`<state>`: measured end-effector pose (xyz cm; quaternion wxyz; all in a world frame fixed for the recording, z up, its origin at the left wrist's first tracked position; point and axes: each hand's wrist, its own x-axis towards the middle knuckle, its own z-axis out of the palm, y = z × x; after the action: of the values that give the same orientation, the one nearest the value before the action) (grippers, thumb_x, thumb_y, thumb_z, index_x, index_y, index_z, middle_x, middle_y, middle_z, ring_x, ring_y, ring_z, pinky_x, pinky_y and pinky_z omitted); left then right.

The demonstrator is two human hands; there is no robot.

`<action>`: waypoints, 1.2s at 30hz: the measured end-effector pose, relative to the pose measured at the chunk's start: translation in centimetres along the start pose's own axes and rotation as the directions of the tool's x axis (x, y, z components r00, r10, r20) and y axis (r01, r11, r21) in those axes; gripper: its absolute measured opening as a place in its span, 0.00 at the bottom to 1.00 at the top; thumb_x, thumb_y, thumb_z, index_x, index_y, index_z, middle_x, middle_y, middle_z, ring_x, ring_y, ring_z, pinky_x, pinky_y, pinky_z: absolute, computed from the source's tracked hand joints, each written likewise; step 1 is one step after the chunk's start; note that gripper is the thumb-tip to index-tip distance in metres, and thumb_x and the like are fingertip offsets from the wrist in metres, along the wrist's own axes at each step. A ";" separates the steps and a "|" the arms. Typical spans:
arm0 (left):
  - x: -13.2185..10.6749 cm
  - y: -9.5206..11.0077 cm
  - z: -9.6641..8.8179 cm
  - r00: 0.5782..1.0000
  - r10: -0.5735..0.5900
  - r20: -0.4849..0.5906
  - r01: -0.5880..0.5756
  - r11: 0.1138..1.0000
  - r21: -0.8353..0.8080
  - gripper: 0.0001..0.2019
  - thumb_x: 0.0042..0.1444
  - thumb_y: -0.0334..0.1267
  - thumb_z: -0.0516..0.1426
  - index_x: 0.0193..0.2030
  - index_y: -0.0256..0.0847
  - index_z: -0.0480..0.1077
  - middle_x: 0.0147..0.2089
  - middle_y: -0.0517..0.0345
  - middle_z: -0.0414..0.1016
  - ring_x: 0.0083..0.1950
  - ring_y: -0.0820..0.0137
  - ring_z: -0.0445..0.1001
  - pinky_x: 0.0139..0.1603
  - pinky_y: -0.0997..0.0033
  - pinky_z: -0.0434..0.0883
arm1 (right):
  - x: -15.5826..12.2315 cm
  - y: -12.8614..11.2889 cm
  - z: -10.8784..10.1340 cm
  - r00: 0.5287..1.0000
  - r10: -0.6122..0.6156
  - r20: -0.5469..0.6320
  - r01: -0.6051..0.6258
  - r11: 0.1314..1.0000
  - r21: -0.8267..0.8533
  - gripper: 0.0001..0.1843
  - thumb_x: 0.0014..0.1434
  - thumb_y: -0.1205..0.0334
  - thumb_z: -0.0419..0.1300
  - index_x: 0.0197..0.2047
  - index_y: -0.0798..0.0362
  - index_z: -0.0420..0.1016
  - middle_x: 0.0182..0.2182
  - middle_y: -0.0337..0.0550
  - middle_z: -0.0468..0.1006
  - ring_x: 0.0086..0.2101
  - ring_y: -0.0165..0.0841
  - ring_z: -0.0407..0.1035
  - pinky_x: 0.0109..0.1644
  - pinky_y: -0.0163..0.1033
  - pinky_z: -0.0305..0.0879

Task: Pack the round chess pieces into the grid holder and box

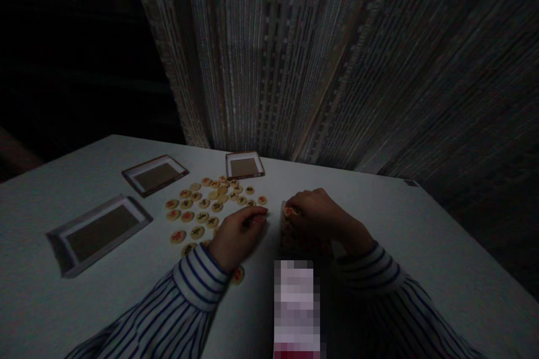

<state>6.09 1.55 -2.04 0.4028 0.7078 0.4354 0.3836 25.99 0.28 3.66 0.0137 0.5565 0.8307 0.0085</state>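
Observation:
Round wooden Chinese chess pieces (202, 217) with red or black characters lie scattered on the table, left of and around my left hand (238, 233). That hand hovers at their right edge, fingers curled inward and closed; whatever they may hold is hidden. My right hand (322, 216) is bent over a small box (287, 244) that has pieces in it. Its fingertips close at the box's far left corner on a red-marked chess piece (289, 211). The hand covers much of the box. Near my left wrist lies a single red-marked piece (238, 275).
Three shallow trays or lids stand on the white table (404, 235): one at the left (101, 233), one behind it (155, 174), another at the back (245, 165). A striped curtain (278, 56) hangs beyond the table's far edge. The room is dim.

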 end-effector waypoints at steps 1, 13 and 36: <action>0.0 0.0 0.0 1.000 0.008 -0.004 -0.008 1.000 0.004 0.12 0.50 0.38 0.55 0.40 0.38 0.73 0.37 0.52 0.78 0.38 0.66 0.75 0.40 0.67 0.71 | 0.1 0.0 0.1 1.000 0.006 0.013 -0.006 1.000 0.005 0.13 0.58 0.59 0.51 0.44 0.52 0.72 0.39 0.46 0.77 0.42 0.39 0.68 0.42 0.42 0.53; 0.0 0.2 -0.2 1.000 0.010 -0.018 -0.009 1.000 0.003 0.13 0.49 0.39 0.55 0.40 0.38 0.73 0.35 0.54 0.78 0.36 0.67 0.75 0.39 0.67 0.72 | 0.3 -0.2 0.5 0.998 0.025 0.065 -0.026 1.000 0.007 0.13 0.58 0.59 0.50 0.41 0.51 0.73 0.38 0.46 0.77 0.41 0.38 0.68 0.45 0.44 0.49; 0.0 0.9 -0.5 1.000 -0.004 -0.010 0.004 1.000 0.004 0.14 0.48 0.41 0.55 0.39 0.36 0.73 0.36 0.52 0.78 0.37 0.67 0.75 0.39 0.68 0.72 | 0.1 0.1 0.4 0.998 -0.013 0.064 0.011 1.000 0.020 0.12 0.59 0.60 0.49 0.38 0.50 0.74 0.35 0.45 0.77 0.38 0.38 0.67 0.42 0.44 0.48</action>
<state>5.87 1.38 -1.01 0.4000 0.7057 0.4396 0.3856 26.05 0.40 3.23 0.0348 0.5516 0.8332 -0.0176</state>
